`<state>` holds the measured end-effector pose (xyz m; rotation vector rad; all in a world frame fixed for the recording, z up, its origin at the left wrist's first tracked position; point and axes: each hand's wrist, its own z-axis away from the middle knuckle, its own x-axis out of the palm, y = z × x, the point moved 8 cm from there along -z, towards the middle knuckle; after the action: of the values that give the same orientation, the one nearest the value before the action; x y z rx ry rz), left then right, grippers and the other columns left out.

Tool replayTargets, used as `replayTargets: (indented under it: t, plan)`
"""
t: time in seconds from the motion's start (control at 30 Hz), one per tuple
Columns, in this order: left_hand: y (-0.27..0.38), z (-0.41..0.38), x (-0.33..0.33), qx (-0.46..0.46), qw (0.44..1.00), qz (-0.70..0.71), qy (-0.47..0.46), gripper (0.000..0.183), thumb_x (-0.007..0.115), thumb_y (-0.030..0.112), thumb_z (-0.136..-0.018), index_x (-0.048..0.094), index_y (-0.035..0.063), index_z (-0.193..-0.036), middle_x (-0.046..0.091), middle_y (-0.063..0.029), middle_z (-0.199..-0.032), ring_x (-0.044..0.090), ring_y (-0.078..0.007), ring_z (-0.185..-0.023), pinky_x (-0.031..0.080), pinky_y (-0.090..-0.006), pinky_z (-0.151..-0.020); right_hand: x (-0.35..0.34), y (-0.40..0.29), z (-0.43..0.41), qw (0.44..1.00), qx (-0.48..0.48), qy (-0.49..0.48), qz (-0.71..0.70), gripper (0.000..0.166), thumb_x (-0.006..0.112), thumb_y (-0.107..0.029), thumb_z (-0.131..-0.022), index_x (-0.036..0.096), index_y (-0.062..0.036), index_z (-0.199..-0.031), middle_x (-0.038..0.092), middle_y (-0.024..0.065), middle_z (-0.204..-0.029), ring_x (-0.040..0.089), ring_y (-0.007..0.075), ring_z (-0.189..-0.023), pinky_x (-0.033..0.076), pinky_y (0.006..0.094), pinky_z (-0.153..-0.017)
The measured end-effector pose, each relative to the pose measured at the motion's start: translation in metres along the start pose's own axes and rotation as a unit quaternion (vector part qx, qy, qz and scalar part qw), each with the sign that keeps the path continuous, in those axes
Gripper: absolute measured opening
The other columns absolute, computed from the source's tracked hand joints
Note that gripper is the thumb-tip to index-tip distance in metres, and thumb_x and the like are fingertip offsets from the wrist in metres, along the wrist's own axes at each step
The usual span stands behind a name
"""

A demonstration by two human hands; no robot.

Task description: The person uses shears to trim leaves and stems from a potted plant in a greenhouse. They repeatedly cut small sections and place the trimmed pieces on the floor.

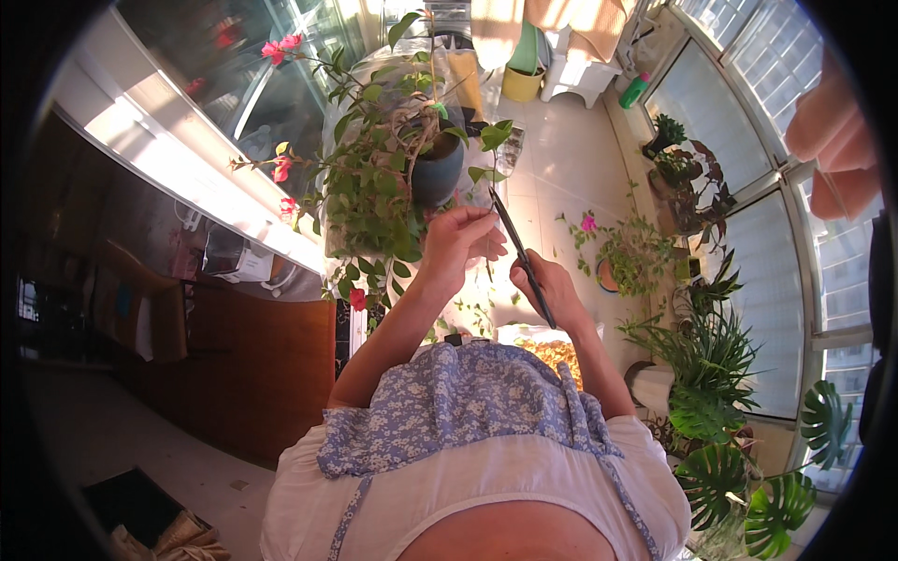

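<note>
My left hand [459,242] pinches a thin leafy stem [494,160] between thumb and fingers. The stem's lower end hangs below the fingers, and several green leaves sit at its top. In my right hand [554,284] is a slim black tool [520,245], seen edge-on, that looks like shears. Its tip lies beside the stem, just above my left fingertips; whether they touch I cannot tell. Beyond my left hand stands a bougainvillea [365,189] with trailing shoots and red-pink flowers, in a blue-grey pot [438,172]. Twisted woody stems rise from the pot.
Clear plastic sheeting lies beneath the bougainvillea. A container of yellow-brown dry material [554,354] stands close before my body. Potted plants [708,350] line the window wall at right. Farther off are a white stool [581,77] and a yellow pot [523,84]. Fingers [835,140] show at the right rim.
</note>
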<state>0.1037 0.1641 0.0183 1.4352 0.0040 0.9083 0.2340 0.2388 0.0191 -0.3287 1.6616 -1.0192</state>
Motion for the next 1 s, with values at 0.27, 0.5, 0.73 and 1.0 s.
replayTargets:
  t: [0.27, 0.5, 0.73, 1.0]
  plan:
    - [-0.005, -0.008, -0.008, 0.008, 1.0, 0.017, 0.007, 0.014, 0.062, 0.011, -0.087, 0.06, -0.0017, -0.093, 0.066, -0.0119, -0.073, 0.066, -0.021, -0.06, 0.051, -0.0272, -0.053, -0.003, 0.0, -0.003, 1.0, -0.006, 0.0, 0.023, 0.056, 0.049, -0.057, -0.089, 0.054, -0.0013, -0.085, 0.061, 0.0186, -0.069, 0.061, 0.0399, -0.068, 0.047, 0.0451, -0.06]
    - [-0.002, -0.008, -0.007, -0.004, 1.0, 0.008, -0.003, 0.013, 0.061, 0.012, -0.089, 0.061, 0.0, -0.092, 0.064, -0.0086, -0.074, 0.064, -0.0184, -0.063, 0.048, -0.028, -0.057, -0.002, 0.001, -0.007, 0.999, -0.001, -0.016, 0.033, 0.055, 0.049, -0.056, -0.089, 0.053, -0.0011, -0.086, 0.061, 0.0193, -0.07, 0.061, 0.04, -0.07, 0.046, 0.0454, -0.062]
    - [0.001, -0.013, -0.01, -0.009, 1.0, -0.008, -0.001, 0.012, 0.061, 0.012, -0.089, 0.06, 0.0003, -0.091, 0.064, -0.0085, -0.073, 0.064, -0.0185, -0.063, 0.049, -0.0283, -0.057, 0.001, 0.001, -0.007, 0.999, 0.0, -0.028, 0.042, 0.055, 0.049, -0.056, -0.09, 0.053, -0.0011, -0.085, 0.061, 0.019, -0.068, 0.061, 0.0395, -0.069, 0.046, 0.0455, -0.061]
    - [-0.006, -0.018, -0.01, -0.025, 1.0, -0.004, -0.004, 0.012, 0.061, 0.012, -0.089, 0.06, 0.0005, -0.092, 0.063, -0.0086, -0.071, 0.064, -0.0182, -0.06, 0.049, -0.0278, -0.055, 0.002, -0.001, -0.018, 0.997, -0.004, -0.013, 0.07, 0.059, 0.049, -0.059, -0.088, 0.053, -0.0009, -0.079, 0.057, 0.0187, -0.061, 0.059, 0.0398, -0.062, 0.044, 0.0458, -0.057]
